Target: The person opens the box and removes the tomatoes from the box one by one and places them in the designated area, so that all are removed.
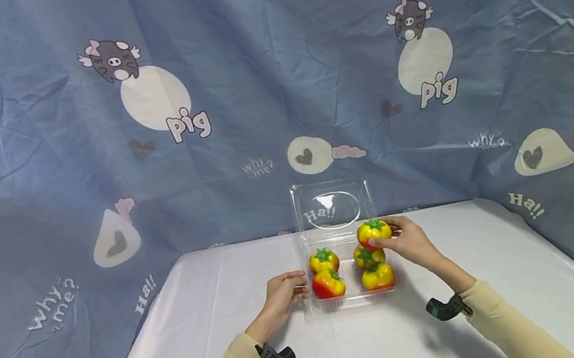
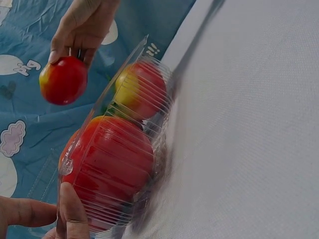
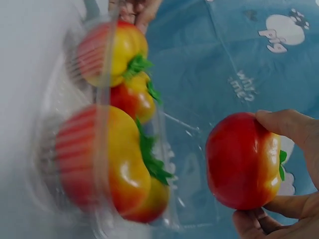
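Observation:
A clear plastic clamshell container [image 1: 354, 300] stands on the table with its lid [image 1: 332, 209] raised at the back. Inside it, two red-and-yellow tomatoes with green leafy tops lie on the left, the front one [image 1: 329, 284] redder, and two more [image 1: 378, 277] on the right. My right hand [image 1: 412, 242] holds another tomato [image 3: 243, 160] between thumb and fingers, above the container's back right part. In the left wrist view this tomato [image 2: 64, 80] hangs apart from the container. My left hand [image 1: 281, 297] pinches the container's left rim, its thumb [image 2: 73, 211] against the wall.
A white cloth [image 1: 243, 261] covers the table. Behind it hangs a blue curtain [image 1: 249, 85] printed with pigs and words, close to the raised lid. Each wrist wears a black camera band, the left one [image 1: 277, 356] and the right one [image 1: 445, 308].

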Demonstrator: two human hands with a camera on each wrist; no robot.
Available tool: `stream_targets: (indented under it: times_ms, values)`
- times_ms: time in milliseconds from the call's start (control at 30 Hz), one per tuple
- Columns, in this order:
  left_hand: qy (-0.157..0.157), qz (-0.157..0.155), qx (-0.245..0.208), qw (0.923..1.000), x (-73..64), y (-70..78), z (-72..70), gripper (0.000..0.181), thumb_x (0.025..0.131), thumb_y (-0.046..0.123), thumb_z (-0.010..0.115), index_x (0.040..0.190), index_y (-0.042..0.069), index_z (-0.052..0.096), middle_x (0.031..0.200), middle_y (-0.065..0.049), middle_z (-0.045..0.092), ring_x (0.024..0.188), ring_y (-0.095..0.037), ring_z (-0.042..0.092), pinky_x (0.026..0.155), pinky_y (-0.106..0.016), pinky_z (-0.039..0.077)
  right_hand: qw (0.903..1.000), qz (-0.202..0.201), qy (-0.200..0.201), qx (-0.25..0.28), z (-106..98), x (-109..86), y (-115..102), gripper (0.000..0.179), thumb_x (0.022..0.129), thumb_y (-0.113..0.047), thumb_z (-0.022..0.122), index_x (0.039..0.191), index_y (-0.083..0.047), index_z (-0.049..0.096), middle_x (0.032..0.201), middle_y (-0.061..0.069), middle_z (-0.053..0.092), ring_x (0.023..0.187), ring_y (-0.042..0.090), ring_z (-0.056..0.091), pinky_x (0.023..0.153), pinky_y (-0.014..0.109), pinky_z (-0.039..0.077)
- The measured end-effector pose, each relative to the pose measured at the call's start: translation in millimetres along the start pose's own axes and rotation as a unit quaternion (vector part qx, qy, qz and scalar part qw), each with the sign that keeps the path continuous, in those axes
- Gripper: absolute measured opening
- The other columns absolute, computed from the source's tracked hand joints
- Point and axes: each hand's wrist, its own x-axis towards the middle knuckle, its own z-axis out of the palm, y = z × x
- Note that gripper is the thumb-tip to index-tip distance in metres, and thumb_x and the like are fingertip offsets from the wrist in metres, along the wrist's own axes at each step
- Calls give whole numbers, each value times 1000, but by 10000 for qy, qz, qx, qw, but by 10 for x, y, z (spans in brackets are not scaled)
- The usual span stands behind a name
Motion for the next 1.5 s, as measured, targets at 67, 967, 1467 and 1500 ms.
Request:
stream_targets:
  times_ms: [67, 967, 1467, 1500]
  values:
    - [-36, -18, 8, 10000, 7, 0, -1, 33, 90, 2, 58, 118, -15, 57, 88, -11, 66, 67, -13, 63, 66, -27, 60, 9999, 60, 70, 71, -70, 7, 17, 73, 80, -41, 76, 134, 2, 51, 128, 22, 54, 117, 40, 56, 96, 48, 52]
    - [11, 59, 117, 9999, 31, -37, -5, 32, 89, 3, 58, 117, -14, 58, 88, -12, 66, 67, -14, 63, 67, -28, 61, 9958, 516, 733, -161, -441, 54, 504, 81, 82, -51, 71, 136, 5, 48, 126, 25, 56, 109, 34, 57, 87, 38, 51]
    - [20, 44, 106, 9999, -10, -13, 7, 33, 89, 3, 58, 117, -14, 58, 90, -14, 66, 67, -14, 63, 67, -27, 61, 9946, 425, 891, -334, -473, 77, 709, 74, 84, -45, 71, 133, 7, 51, 123, 27, 59, 108, 36, 58, 88, 43, 51]
    - [17, 46, 112, 9999, -6, -12, 5, 33, 89, 3, 58, 117, -14, 58, 89, -13, 66, 67, -14, 63, 67, -27, 60, 9942, 448, 911, -354, -472, 79, 730, 75, 84, -46, 71, 132, 7, 51, 123, 27, 58, 108, 37, 58, 88, 44, 51]
